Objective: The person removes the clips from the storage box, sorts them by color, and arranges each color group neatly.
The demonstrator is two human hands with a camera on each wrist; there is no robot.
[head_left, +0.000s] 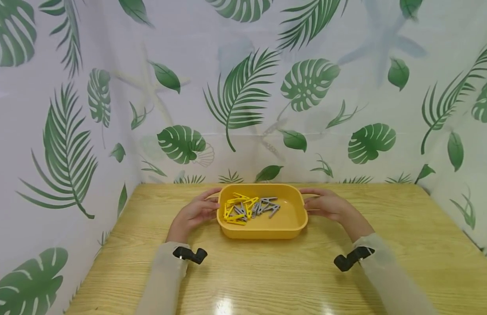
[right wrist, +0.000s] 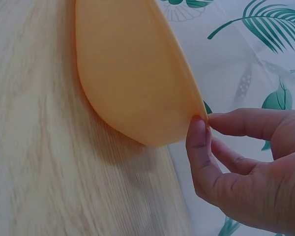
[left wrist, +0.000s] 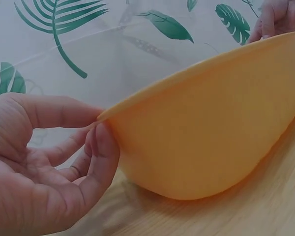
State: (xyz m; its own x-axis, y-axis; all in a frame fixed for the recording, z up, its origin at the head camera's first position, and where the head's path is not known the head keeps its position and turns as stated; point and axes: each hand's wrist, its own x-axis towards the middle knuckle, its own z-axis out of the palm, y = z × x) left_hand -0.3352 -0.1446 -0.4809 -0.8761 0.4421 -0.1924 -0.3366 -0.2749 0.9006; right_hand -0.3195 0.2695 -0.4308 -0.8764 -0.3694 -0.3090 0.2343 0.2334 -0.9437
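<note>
A yellow-orange plastic basin (head_left: 263, 234) with rounded corners is at the far middle of the table. Yellow clothespins (head_left: 236, 221) and grey clothespins (head_left: 274, 211) lie in a loose pile, mostly in its left half. At the basin's left end, my left hand (head_left: 196, 211) pinches the rim between thumb and fingers, as the left wrist view shows close up. The right hand (head_left: 328, 204) grips the opposite end the same way; in the right wrist view its thumb and forefinger meet at the rim. The basin's outer wall (left wrist: 196, 123) fills much of the left wrist view.
The wood-grain table (head_left: 263, 275) runs up to a white backdrop (head_left: 251, 166) printed with green leaves, which also covers both sides. A black wrist mount (head_left: 190, 253) sits on the left sleeve, and another black mount (head_left: 353, 258) on the right.
</note>
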